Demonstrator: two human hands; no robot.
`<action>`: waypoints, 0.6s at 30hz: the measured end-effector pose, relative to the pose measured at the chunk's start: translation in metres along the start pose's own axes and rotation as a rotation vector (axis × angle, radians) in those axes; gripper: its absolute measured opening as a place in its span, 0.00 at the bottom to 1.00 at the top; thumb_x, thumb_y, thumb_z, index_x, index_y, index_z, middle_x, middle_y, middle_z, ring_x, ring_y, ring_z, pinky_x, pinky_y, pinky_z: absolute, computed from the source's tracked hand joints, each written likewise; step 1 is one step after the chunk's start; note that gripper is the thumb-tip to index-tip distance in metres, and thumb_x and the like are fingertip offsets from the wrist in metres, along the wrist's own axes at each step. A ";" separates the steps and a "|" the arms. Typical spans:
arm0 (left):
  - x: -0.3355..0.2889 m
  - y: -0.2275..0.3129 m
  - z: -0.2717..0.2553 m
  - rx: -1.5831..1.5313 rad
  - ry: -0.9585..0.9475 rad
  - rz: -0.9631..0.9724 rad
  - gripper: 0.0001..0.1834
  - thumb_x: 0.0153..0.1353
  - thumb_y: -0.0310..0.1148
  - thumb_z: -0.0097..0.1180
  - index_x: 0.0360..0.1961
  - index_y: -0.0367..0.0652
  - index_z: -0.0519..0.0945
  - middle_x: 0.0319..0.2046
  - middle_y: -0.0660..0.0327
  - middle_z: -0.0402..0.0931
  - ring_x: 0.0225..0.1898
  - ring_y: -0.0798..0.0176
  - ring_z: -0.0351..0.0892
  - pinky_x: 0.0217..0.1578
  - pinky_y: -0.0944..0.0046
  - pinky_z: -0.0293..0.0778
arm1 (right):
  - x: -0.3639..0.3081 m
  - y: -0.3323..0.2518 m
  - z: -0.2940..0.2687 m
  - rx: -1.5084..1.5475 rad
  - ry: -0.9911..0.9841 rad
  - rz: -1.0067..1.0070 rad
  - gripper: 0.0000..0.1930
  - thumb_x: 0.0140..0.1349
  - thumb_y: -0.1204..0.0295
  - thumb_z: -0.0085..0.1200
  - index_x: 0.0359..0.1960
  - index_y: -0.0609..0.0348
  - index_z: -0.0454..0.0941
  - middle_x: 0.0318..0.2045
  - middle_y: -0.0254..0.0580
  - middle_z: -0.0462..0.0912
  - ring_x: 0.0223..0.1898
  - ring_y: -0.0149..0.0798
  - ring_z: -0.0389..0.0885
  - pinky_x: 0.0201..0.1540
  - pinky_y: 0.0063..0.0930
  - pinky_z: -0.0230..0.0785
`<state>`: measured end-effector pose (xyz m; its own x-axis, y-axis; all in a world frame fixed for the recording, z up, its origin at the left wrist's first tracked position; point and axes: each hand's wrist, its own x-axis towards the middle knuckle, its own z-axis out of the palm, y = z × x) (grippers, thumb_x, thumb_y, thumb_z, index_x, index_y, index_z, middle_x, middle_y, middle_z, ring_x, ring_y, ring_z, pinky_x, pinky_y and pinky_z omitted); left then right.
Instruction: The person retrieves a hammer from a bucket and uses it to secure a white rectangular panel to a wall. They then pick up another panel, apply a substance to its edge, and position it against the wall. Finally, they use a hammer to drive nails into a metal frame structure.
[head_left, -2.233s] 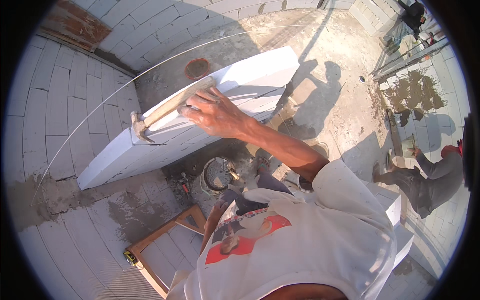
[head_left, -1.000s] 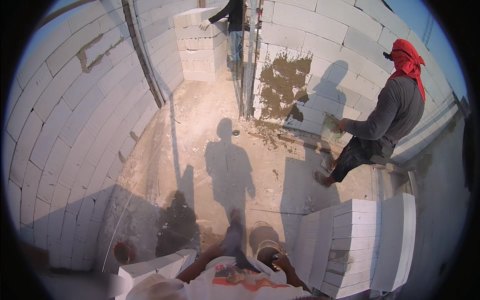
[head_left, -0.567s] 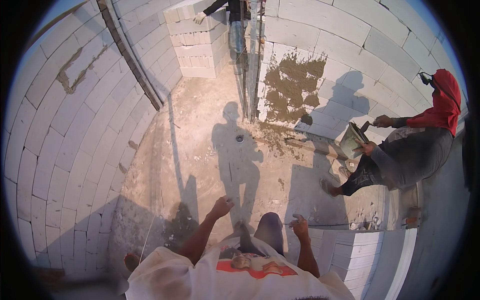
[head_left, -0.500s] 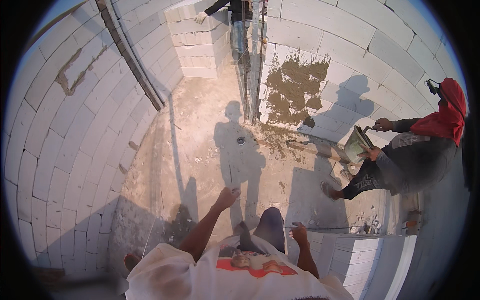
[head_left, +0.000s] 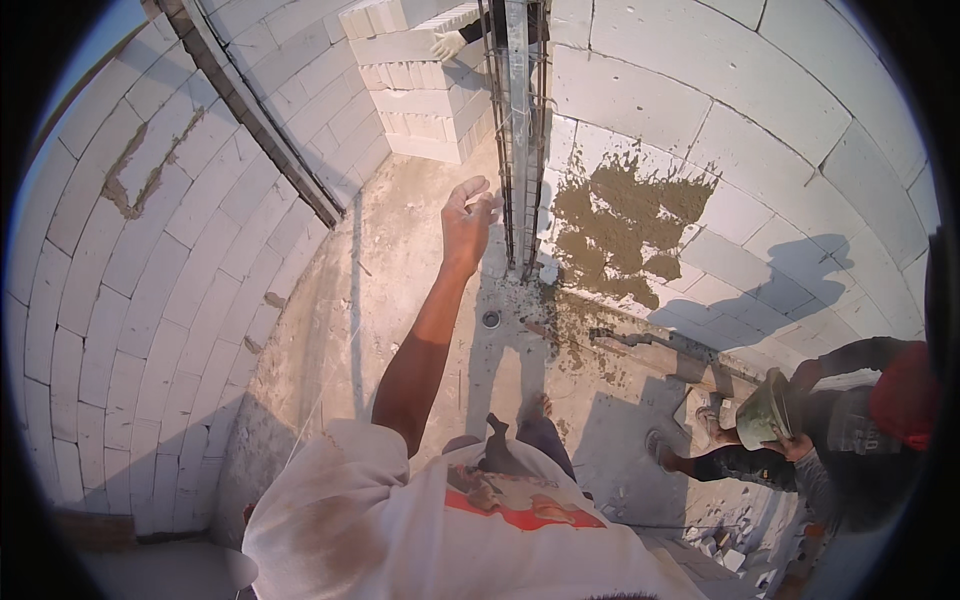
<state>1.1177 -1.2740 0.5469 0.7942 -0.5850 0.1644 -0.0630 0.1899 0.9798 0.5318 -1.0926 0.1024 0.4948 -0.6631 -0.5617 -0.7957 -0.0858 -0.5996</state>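
Observation:
My left hand [head_left: 468, 225] is raised at the end of an outstretched arm, its dusty fingers loosely bent and apart, with nothing visible in them. Just to its right stands an upright column of steel bars [head_left: 517, 150]; I cannot tell whether the fingertips touch it. Beyond the column, wet grey mortar [head_left: 630, 220] is spread in a rough patch over the white block wall [head_left: 690, 130]. My right hand is out of sight.
At the right, a co-worker in a red head covering [head_left: 905, 395] holds a mortar bucket [head_left: 762, 410]. Stacked white blocks [head_left: 420, 95] stand at the back, where another person's gloved hand [head_left: 448, 45] rests. A small round floor drain [head_left: 491, 319] and rubble [head_left: 725, 545] mark the floor.
My left hand has risen and reached forward to the steel bars. My right hand has left the view. The co-worker at the right has bent lower with the bucket.

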 end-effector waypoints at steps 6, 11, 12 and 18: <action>0.172 -0.013 0.026 0.558 0.065 0.188 0.18 0.69 0.31 0.57 0.57 0.36 0.82 0.43 0.56 0.85 0.43 0.65 0.84 0.43 0.63 0.80 | 0.164 -0.095 -0.194 0.323 0.208 0.076 0.22 0.59 0.76 0.62 0.57 0.68 0.79 0.27 0.49 0.86 0.25 0.36 0.86 0.26 0.27 0.77; 0.264 -0.035 0.037 0.546 -0.058 0.078 0.17 0.69 0.33 0.57 0.55 0.36 0.84 0.38 0.58 0.86 0.37 0.67 0.84 0.39 0.64 0.78 | 0.242 -0.149 -0.282 0.213 0.362 -0.068 0.21 0.60 0.77 0.62 0.56 0.68 0.80 0.27 0.47 0.85 0.24 0.35 0.85 0.24 0.28 0.74; 0.276 -0.040 0.036 0.517 -0.112 0.048 0.18 0.69 0.34 0.57 0.55 0.36 0.84 0.38 0.58 0.87 0.36 0.67 0.84 0.38 0.64 0.79 | 0.246 -0.157 -0.287 0.196 0.332 -0.046 0.21 0.60 0.76 0.61 0.56 0.68 0.80 0.27 0.47 0.85 0.24 0.35 0.85 0.24 0.28 0.74; 0.329 -0.065 0.046 0.364 -0.216 -0.108 0.18 0.69 0.37 0.58 0.54 0.39 0.85 0.32 0.59 0.87 0.28 0.68 0.83 0.29 0.66 0.77 | 0.221 -0.174 -0.268 0.144 0.053 0.261 0.20 0.59 0.72 0.64 0.53 0.64 0.82 0.31 0.54 0.88 0.23 0.39 0.88 0.27 0.31 0.79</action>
<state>1.3548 -1.5151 0.5425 0.6655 -0.7452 0.0411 -0.2265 -0.1492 0.9625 0.6860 -1.4238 0.2354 0.2582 -0.6872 -0.6790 -0.8341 0.1961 -0.5156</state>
